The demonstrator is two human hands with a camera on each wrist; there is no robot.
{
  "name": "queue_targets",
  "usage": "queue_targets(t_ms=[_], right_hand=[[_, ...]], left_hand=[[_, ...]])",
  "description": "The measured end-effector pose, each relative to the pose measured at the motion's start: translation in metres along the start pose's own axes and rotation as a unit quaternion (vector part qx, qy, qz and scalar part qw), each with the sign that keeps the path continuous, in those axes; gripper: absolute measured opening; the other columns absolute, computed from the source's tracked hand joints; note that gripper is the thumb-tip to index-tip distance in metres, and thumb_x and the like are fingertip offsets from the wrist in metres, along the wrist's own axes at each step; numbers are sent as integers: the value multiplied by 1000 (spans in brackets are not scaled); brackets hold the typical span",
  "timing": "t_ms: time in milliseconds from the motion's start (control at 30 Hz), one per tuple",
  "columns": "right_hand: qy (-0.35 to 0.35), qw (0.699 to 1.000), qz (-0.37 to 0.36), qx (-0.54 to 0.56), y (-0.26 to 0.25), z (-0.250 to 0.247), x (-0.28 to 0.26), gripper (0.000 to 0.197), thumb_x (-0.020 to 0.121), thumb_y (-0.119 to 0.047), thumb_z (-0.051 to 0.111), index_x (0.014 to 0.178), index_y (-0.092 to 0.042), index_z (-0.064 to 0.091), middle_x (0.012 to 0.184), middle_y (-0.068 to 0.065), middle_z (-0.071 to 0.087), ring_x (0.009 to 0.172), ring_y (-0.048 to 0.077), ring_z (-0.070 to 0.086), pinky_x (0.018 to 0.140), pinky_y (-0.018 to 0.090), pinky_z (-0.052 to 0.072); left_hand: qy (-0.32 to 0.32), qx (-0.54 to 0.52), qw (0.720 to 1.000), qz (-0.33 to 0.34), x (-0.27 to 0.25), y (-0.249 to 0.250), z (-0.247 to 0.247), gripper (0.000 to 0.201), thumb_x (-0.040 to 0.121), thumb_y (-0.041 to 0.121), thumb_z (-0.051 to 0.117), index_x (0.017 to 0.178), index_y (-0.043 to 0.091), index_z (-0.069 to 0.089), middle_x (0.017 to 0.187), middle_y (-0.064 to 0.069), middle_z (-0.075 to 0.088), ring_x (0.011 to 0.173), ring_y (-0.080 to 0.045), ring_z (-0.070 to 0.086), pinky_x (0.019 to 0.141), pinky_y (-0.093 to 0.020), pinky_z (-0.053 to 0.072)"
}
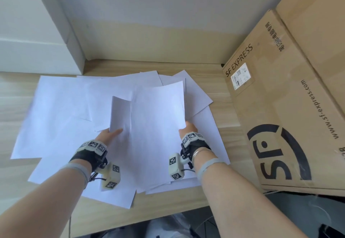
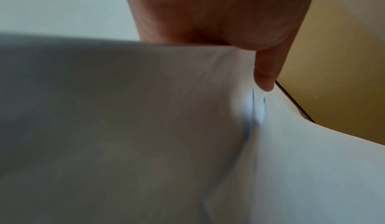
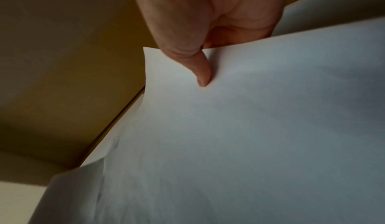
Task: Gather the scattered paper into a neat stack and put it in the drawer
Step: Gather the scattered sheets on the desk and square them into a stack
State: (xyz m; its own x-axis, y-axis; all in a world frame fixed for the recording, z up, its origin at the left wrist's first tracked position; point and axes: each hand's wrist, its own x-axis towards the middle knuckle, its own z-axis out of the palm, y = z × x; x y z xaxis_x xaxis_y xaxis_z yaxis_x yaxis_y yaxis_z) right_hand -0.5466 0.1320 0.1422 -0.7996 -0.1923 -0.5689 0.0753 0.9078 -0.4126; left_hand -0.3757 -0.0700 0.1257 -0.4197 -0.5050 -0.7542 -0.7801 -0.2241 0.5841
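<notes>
Wrist views show thumbs (image 3: 203, 73) pinching held sheets (image 1: 156, 125).

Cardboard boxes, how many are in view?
2: the SF Express box stands on the desk's right side; a plain brown box rises behind it at top right. Others may be hidden.

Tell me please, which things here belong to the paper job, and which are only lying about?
For the job:
- held sheets, gripped by left hand and right hand
- loose sheets on the desk

Lying about:
- SF Express carton
- white box

No drawer is in view.
</notes>
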Motion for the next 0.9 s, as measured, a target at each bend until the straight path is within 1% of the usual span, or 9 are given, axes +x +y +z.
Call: queue_targets(t_ms=[67,167,333,400,467,567,667,767,900], right_hand=[[-16,999,1,-29,-12,10,-2,37,93,-11,42,129,-8,49,132,15,55,120,31,54,93,30,44],[-57,995,7,-85,-24,21,-6,38,96,-25,40,130,-9,47,136,13,51,123,30,51,92,33,42],[-84,979,0,-185,-32,35,-7,51,91,-46,39,132,-17,45,135,15,48,124,31,47,99,39,39],[-85,979,-10,-184,-35,32,-2,50,95,-46,33,134,-17,46,135,15,48,125,32,46,101,40,39],[-62,980,-29,-188,-40,20,5,49,98,-40,28,126,-10,53,129,16,55,120,32,51,96,37,42],[-25,984,-30,-173,-51,7,23,34,96,-27,37,116,-5,55,121,16,61,111,32,58,83,32,44],[-9,985,-26,-169,-64,4,36,31,93,-21,45,121,-8,51,127,15,56,118,33,53,92,34,45],[9,988,-26,-152,-77,10,48,40,91,-24,52,127,-9,44,133,14,46,126,33,44,99,38,40],[14,993,-3,-120,-92,21,60,67,80,-35,69,133,-14,34,135,13,38,128,33,36,95,42,41]], left_hand=[[2,0,1000,0,-1,0,2,53,87,33,59,128,0,51,125,-23,58,115,-38,56,104,-45,40],[0,17,1000,-1,-3,1,4,55,87,33,60,128,-1,50,124,-20,58,118,-36,54,99,-39,40],[-10,-8,1000,2,0,-2,1,41,82,19,68,115,-3,60,103,-20,65,99,-37,63,95,-42,47],[-11,-50,999,-9,0,-4,-3,31,80,12,68,107,-3,61,87,-19,65,83,-34,62,91,-46,49],[-1,-72,997,-2,0,-4,-9,23,82,10,66,102,1,60,78,-15,61,79,-31,59,87,-46,49],[25,-110,994,6,0,-4,-23,7,87,8,60,92,4,57,73,-11,57,67,-25,55,78,-39,46],[43,-131,990,6,-1,-7,-38,7,88,8,59,82,7,56,72,-11,56,64,-23,53,74,-37,45],[51,-136,989,2,3,-10,-49,13,87,9,60,75,11,56,72,-11,57,66,-24,54,78,-39,43],[56,-137,989,-7,9,-14,-58,15,86,7,61,73,12,55,71,-10,56,66,-24,53,74,-38,44]])
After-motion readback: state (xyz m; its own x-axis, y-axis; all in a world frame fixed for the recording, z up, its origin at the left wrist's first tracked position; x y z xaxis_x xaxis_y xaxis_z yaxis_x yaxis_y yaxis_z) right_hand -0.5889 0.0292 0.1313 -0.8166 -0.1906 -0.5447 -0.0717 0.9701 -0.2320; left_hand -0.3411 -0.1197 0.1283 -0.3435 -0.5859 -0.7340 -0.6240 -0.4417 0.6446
